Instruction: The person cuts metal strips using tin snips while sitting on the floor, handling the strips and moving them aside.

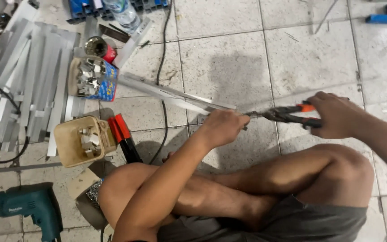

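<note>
I sit cross-legged on a tiled floor. My left hand [222,127] grips the near end of a long aluminium strip [166,93] that runs up and left across the floor. My right hand [334,115] squeezes the orange-and-black handles of a plier-like hand tool [287,114], whose nose meets the strip's end just right of my left hand.
A pile of aluminium strips [27,80] lies at the left. Beside it stand a tan box of small metal pieces [82,141], a blue-sided box of brackets [90,78] and a red can [100,47]. A teal electric drill [27,207] lies lower left. A black cable [162,62] crosses the floor.
</note>
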